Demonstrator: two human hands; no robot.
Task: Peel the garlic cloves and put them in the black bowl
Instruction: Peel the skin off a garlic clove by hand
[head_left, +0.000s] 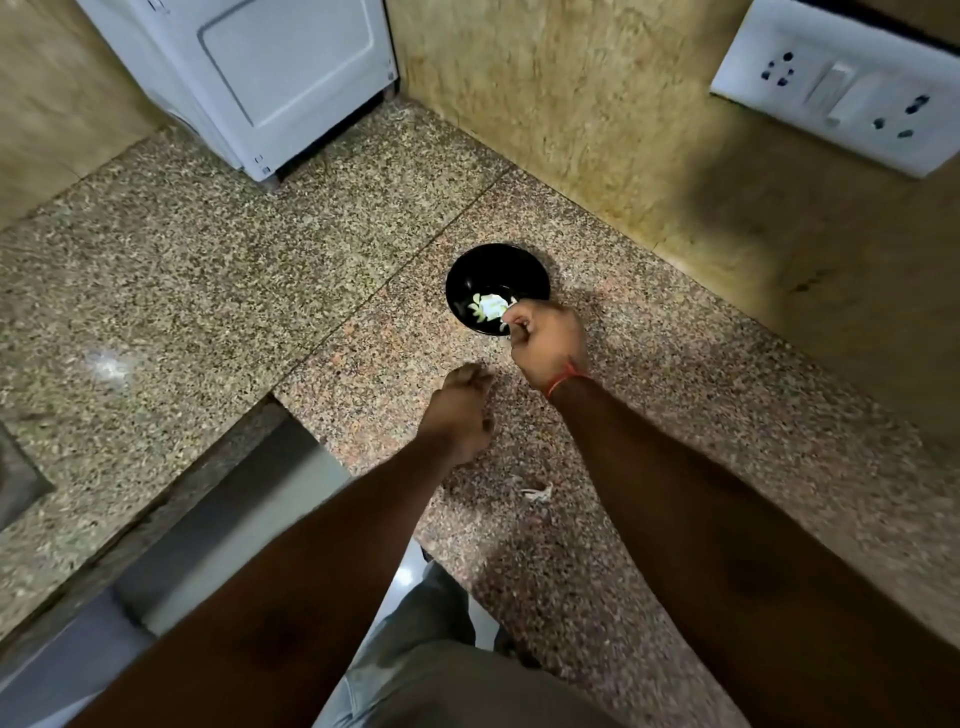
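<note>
A speckled granite counter (208, 291) is seen in the corner of a kitchen, with yellowish walls behind it. A white appliance (249, 78) is placed at the back of the counter, and a white socket plate (841, 88) is fixed on the wall at the right.

The black bowl (496, 275) is set on the counter, near the corner. Pale garlic cloves (485, 307) are lying inside it, at the near side.

The right hand (548, 343) is held over the near rim of the bowl. Its fingers are curled, and a small whitish piece (508, 312) seems to be pinched at the fingertips, just above the cloves; whether it is a clove or skin cannot be told. A red thread (566, 375) is worn on this wrist.

The left hand (462, 410) is held above the counter, near the bowl but apart from it. Its fingers are loosely curled and it is blurred, so it cannot be told if something is kept inside.

A scrap of garlic skin (537, 492) is lying on the counter between the two forearms.
</note>
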